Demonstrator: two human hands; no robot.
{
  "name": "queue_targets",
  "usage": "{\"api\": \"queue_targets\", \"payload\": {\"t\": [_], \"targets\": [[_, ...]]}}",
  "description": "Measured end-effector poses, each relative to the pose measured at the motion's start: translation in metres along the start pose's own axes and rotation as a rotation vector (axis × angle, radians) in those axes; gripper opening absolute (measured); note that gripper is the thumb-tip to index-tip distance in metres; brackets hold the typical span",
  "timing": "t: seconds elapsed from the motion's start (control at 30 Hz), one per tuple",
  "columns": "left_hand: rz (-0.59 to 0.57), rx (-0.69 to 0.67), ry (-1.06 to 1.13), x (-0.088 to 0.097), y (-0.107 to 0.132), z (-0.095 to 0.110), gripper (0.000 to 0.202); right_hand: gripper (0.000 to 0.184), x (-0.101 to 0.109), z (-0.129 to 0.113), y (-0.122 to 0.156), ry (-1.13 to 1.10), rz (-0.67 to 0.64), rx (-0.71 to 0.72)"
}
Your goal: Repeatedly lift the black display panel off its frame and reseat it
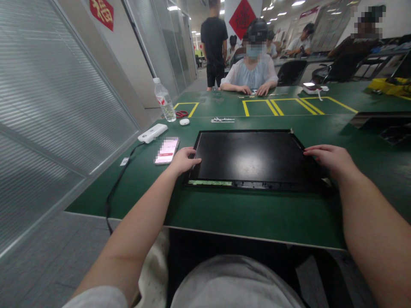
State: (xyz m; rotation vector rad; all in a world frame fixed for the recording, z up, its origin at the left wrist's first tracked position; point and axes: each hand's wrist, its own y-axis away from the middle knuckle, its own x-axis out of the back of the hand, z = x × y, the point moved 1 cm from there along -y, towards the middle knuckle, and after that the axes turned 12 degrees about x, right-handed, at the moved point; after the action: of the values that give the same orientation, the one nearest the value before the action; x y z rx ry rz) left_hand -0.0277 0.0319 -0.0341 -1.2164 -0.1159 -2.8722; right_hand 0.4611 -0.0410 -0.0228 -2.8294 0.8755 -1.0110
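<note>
A flat black display panel (250, 156) lies on the green table in front of me, a pale glare on its dark face. Along its near edge runs a green circuit strip (210, 183). My left hand (184, 160) grips the panel's left edge, thumb on top and fingers at the rim. At the opposite side, my right hand (330, 157) pinches the right edge, its thumb partly hidden behind the fingers. Just left of my left hand lies a phone (167, 150) with a lit pinkish screen.
On the green table (253, 214), a white power bank (153, 133) with a black cable, a water bottle (165, 100), red-handled scissors (181, 114) and a white earbud case (184, 122) stand left. Small metal pieces (222, 120) lie beyond the panel. A masked person (252, 72) sits opposite.
</note>
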Motion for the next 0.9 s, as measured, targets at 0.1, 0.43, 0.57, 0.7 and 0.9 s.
{"api": "queue_targets", "payload": {"t": [0.1,0.43,0.57,0.7,0.9], "targets": [[0.005,-0.003,-0.002,0.000,0.000,0.000,0.038,0.026,0.001,-0.004,0.003,-0.035,0.009,-0.032],[-0.011,-0.138,-0.100,0.001,0.016,0.015,0.069,0.028,0.002,-0.019,0.009,0.255,-0.087,0.030],[-0.052,-0.348,-0.194,0.003,0.025,0.023,0.059,0.029,0.001,-0.028,0.014,0.354,-0.161,0.105],[-0.226,-0.531,-0.191,0.001,0.031,0.030,0.049,0.033,-0.001,-0.031,0.016,0.397,-0.221,0.115],[-0.295,-0.572,-0.192,-0.003,0.034,0.034,0.046,0.073,-0.004,-0.018,0.013,0.420,-0.405,0.222]]}}
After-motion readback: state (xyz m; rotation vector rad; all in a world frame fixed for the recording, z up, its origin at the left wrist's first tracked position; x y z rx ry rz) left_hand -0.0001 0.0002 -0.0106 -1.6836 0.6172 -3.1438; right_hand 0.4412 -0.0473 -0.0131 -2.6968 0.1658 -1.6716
